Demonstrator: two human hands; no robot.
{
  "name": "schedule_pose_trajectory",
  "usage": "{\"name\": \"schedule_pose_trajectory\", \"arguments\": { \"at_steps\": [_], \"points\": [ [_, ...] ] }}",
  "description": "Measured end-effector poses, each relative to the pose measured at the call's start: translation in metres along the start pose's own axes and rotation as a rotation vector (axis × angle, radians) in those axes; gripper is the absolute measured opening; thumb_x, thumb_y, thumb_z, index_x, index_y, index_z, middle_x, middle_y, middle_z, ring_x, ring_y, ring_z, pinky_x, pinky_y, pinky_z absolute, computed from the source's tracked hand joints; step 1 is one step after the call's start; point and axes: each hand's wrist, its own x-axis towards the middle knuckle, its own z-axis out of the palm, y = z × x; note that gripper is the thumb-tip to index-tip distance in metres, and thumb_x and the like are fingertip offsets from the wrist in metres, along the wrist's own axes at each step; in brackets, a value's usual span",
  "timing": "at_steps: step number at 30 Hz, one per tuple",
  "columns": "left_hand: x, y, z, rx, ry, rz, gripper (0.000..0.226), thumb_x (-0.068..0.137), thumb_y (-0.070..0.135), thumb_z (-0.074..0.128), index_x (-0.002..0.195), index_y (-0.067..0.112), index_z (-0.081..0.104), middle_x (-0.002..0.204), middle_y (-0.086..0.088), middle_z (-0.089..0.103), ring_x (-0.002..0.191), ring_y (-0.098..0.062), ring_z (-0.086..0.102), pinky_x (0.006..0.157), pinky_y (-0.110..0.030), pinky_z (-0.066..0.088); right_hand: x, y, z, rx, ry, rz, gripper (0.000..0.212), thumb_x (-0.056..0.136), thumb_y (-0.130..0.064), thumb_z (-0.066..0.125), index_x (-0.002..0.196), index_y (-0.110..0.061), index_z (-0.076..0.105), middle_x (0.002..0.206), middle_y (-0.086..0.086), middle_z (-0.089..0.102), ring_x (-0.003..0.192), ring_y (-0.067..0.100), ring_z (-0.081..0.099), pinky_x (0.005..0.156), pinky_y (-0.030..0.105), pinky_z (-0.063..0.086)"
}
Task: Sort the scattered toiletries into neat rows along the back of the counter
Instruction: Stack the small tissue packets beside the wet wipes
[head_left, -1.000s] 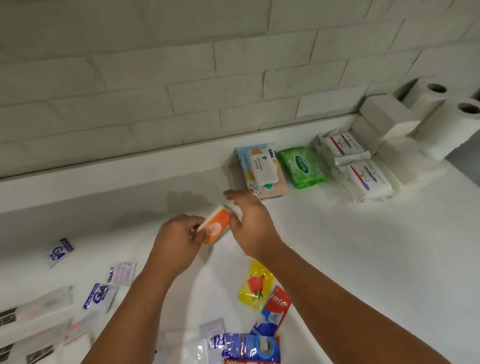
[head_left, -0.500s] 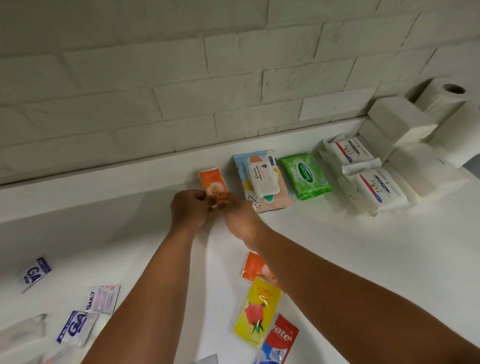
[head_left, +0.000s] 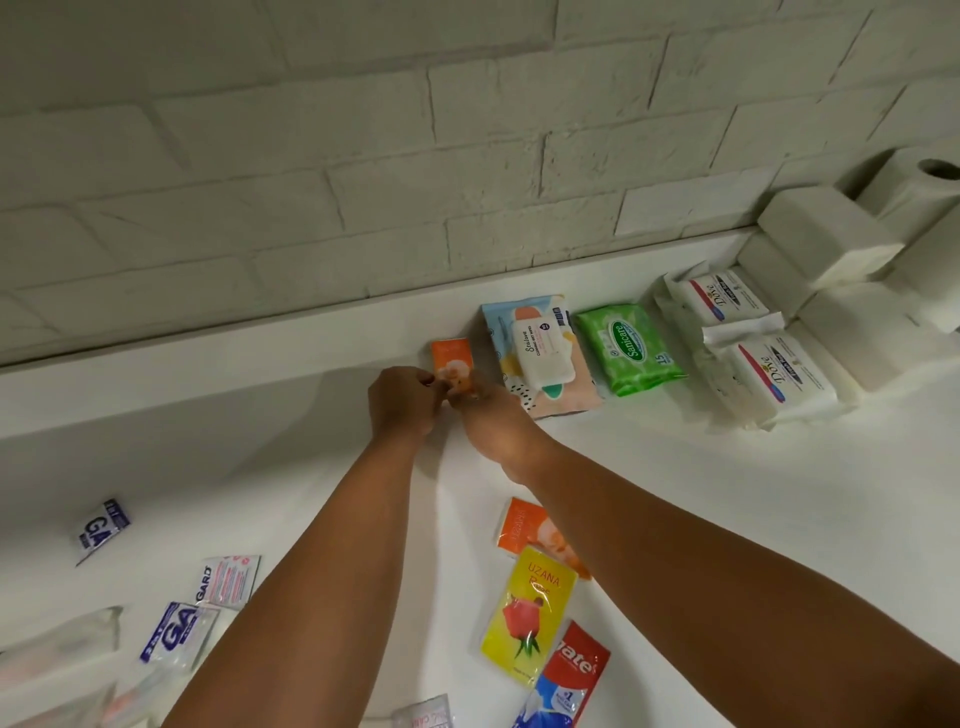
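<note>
An orange sachet (head_left: 451, 356) lies at the back of the white counter (head_left: 727, 493), just left of a pastel wet-wipes pack (head_left: 537, 353). My left hand (head_left: 402, 402) and my right hand (head_left: 488, 415) both pinch the sachet's near end. To the right follow a green Sanicare pack (head_left: 626, 347) and two white Dove packs (head_left: 719, 296) (head_left: 774, 376) in a row. Nearer me lie a second orange sachet (head_left: 519, 527), a yellow rose sachet (head_left: 527, 616) and a red toothpaste sachet (head_left: 574, 670).
Blue-and-white Safeguard sachets (head_left: 101, 530) (head_left: 174, 642) and a pink-printed one (head_left: 228, 579) are scattered at the left, with clear wrapped items (head_left: 57, 649) at the lower left edge. White tissue packs (head_left: 826, 234) and paper rolls (head_left: 919, 187) stand at the back right by the brick wall.
Both hands carried the orange sachet from mid-counter to the back edge and laid it beside the pastel wipes pack. Since half a second ago they have barely moved.
</note>
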Motion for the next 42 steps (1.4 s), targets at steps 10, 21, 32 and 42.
{"name": "schedule_pose_trajectory", "arguments": {
  "at_steps": [10, 21, 32, 42],
  "points": [
    [-0.046, 0.008, -0.014, 0.005, -0.007, 0.045, 0.030, 0.094, 0.036, 0.060, 0.114, 0.016, 0.071, 0.112, -0.003, 0.072, 0.103, -0.024, 0.065, 0.084, -0.026, 0.045, -0.041, 0.013, -0.032, -0.398, 0.004, -0.210, 0.042, 0.096, -0.012, 0.052, 0.138, -0.013, 0.051, 0.138, 0.009, 0.056, 0.127, 0.024, 0.053, 0.106, 0.030, 0.041],
    [-0.127, 0.009, -0.005, 0.139, -0.579, 0.425, 0.044, 0.092, 0.027, 0.069, 0.134, 0.033, 0.057, 0.134, 0.010, 0.055, 0.123, -0.013, 0.050, 0.105, -0.031, 0.044, -0.107, 0.059, -0.079, -0.792, 0.028, -0.214, 0.045, 0.093, -0.023, 0.061, 0.137, -0.019, 0.054, 0.138, -0.002, 0.057, 0.122, 0.015, 0.054, 0.103, 0.026, 0.042],
    [-0.135, 0.016, 0.002, 0.366, -0.560, 0.504, 0.056, 0.087, 0.030, 0.074, 0.138, 0.036, 0.051, 0.136, 0.008, 0.050, 0.122, -0.013, 0.047, 0.102, -0.028, 0.044, -0.110, 0.080, -0.081, -0.924, -0.087, -0.171, 0.049, 0.088, -0.030, 0.067, 0.134, -0.017, 0.055, 0.123, 0.007, 0.060, 0.109, 0.023, 0.059, 0.094, 0.037, 0.052],
    [-0.120, 0.011, -0.028, -0.237, -0.158, 0.244, 0.044, 0.083, 0.012, 0.077, 0.121, 0.029, 0.064, 0.109, 0.008, 0.063, 0.087, -0.011, 0.063, 0.082, -0.028, 0.056, -0.094, 0.061, -0.065, -0.678, -0.026, -0.262, 0.021, 0.093, -0.017, 0.055, 0.110, -0.012, 0.068, 0.105, 0.005, 0.070, 0.095, 0.022, 0.065, 0.085, 0.035, 0.053]
  ]
}}
